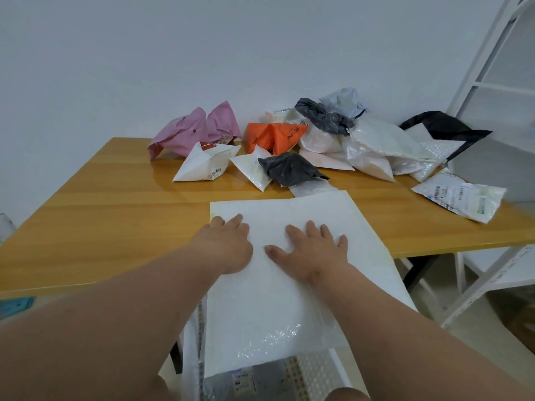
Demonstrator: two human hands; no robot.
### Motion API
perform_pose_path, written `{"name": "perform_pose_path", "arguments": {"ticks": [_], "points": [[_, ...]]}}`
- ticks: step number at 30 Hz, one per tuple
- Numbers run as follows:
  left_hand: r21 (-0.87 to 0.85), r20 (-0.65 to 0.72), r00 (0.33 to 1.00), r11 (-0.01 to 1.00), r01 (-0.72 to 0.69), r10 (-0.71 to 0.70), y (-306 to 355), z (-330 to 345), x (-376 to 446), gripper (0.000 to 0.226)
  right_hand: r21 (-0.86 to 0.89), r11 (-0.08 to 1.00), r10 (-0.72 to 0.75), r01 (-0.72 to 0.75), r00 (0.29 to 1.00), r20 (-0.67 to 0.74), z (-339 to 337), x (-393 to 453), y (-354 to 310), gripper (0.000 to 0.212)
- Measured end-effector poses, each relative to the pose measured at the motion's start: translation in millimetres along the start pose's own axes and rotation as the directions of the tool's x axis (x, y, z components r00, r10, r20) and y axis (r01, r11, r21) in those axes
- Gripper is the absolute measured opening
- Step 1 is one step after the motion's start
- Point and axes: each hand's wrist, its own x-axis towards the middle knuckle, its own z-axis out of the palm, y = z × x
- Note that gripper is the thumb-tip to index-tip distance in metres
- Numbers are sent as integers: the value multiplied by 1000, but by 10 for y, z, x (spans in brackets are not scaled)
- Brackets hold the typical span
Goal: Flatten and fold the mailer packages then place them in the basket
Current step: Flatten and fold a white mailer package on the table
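Fingers [311, 230] of both hands lie flat and spread apart. The left hand [228, 244] and right hand [314, 251] press the big white mailer [289, 290] on the bench [101, 215].

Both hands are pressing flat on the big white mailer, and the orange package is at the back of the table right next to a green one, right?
Not quite. The head view shows both hands, left and right, pressing flat on the big white mailer, and the orange package at the back of the table, but the one beside it is pink, not green.
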Motion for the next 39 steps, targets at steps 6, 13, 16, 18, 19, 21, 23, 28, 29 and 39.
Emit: {"name": "perform_pose_path", "arguments": {"ticks": [6, 13, 16, 18, 19, 21, 23, 28, 29, 39], "points": [[-83, -44, 998, 996, 39, -43, 86, 178, 138, 72, -26, 999, -21, 19, 995, -92, 64, 22, 45, 83], [-54, -27, 999, 998, 26, -27, 64, 189, 146, 69, -60, 998, -16, 12, 997, -76, -43, 49, 63, 88], [-35, 10, 1000, 999, -8, 8, -15, 125, 168, 67, -54, 999, -8, 8, 1000, -15, -203, 121, 72, 82], [-43, 27, 1000, 999, -6, 7, -139, 41, 194, 64, -22, 999, -26, 26, 1000, 4, -300, 188, 59, 79], [-55, 29, 999, 998, 15, -13, -216, -6, 214, 63, -20, 999, -32, 32, 999, -4, -320, 218, 51, 79], [-73, 24, 996, 993, 92, -91, -370, -82, 248, 64, -40, 999, -15, 14, 1000, -23, -310, 269, 30, 83], [-79, 19, 987, 984, 159, -158, -475, -109, 264, 71, -31, 999, 6, -6, 1000, 15, -260, 332, -3, 90], [-67, 28, 981, 979, 192, -190, -560, 4, 328, 82, -38, 998, -54, 57, 997, 60, -142, 548, -142, 94], [-55, 32, 982, 981, 186, -184, -578, 15, 358, 80, -58, 996, -67, 71, 996, 62, -132, 586, -160, 93], [3, 47, 986, 987, 158, -158, -690, 2, 637, 73, -75, 989, -120, 128, 988, 98, -100, 896, -224, 89]]}}
